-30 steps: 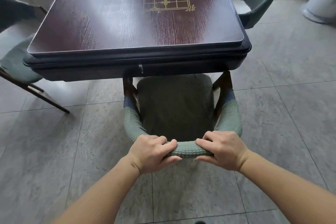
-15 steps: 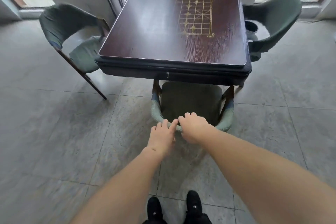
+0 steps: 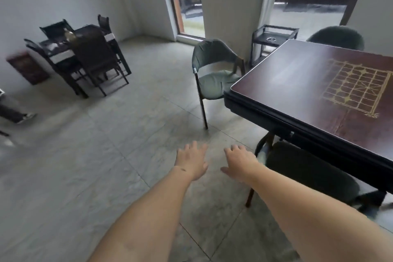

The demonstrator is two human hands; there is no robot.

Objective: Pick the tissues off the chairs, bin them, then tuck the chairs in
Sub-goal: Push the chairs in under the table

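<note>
A dark square table [image 3: 297, 83] with a gold board pattern fills the right side. One green chair [image 3: 310, 174] sits tucked under its near edge. A second green chair [image 3: 214, 83] stands pulled out at the table's left side, its seat bare. A third green chair [image 3: 336, 37] shows behind the table. My left hand [image 3: 192, 160] and my right hand [image 3: 240, 162] hover over the floor, fingers apart and holding nothing, just left of the tucked chair. No tissue is visible.
A small black side cart [image 3: 274, 38] stands by the window behind the table. At the far left are a dark dining table with several dark chairs [image 3: 85, 55] and a red box [image 3: 27, 68] against the wall. Grey floor tiles [image 3: 95, 144] spread between.
Both hands have let go of the near chair's backrest and opened. My view has swung left, so the table now sits at the right and the far room shows.
</note>
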